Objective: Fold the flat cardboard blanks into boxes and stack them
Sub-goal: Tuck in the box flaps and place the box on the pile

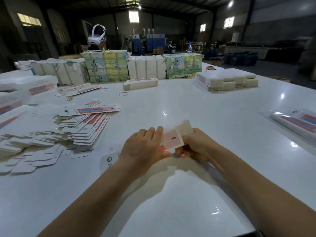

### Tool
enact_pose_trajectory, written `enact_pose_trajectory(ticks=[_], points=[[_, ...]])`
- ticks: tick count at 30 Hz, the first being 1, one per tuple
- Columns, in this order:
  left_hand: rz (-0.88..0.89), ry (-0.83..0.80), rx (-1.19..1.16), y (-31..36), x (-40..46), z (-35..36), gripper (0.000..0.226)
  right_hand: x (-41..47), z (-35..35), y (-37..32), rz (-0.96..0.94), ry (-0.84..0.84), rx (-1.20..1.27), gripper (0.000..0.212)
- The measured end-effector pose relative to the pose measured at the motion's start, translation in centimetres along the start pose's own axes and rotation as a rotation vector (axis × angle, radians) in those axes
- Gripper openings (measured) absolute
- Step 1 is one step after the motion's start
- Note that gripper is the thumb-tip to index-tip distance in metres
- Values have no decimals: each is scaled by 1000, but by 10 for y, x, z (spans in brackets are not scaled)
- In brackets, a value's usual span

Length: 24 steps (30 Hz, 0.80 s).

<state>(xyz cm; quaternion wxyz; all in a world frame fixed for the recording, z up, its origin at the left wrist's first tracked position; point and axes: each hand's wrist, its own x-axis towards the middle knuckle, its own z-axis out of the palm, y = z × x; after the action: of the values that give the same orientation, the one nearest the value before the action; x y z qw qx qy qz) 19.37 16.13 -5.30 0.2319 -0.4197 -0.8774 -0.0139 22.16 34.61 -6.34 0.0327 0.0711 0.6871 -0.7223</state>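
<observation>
Centre frame, both hands work one cardboard blank [172,139] above the white table [188,103]: left hand [145,146] grips its near side, right hand [193,144] curls round its far end. Squeeze unevenly and the flap [185,127] could crease crooked.
</observation>
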Motion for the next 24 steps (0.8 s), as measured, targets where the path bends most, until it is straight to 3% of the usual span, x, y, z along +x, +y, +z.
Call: enact_pose_trajectory(ticks=[5,9,13,17,20,22,24], points=[[15,169,8,-3,2,-3,71,-1,0,-2,40,19,48,35],[-87,74,-171,-4,1,6,75,0,-1,-2,77,47,76,28],[-155,-32,-198,-17,-2,11,75,0,-5,-5,110,133,121,26],[-249,-41,-294,-24,-3,6,63,-2,2,-9,86,161,191,23],[-337,-46,-280,-30,-1,3,61,0,2,-8,-155,483,314,13],[-388,-54,-314,-33,0,2,65,-4,4,-4,-417,663,64,7],[-396,-61,-327,-33,-1,3,66,-8,13,3,-556,642,-197,14]])
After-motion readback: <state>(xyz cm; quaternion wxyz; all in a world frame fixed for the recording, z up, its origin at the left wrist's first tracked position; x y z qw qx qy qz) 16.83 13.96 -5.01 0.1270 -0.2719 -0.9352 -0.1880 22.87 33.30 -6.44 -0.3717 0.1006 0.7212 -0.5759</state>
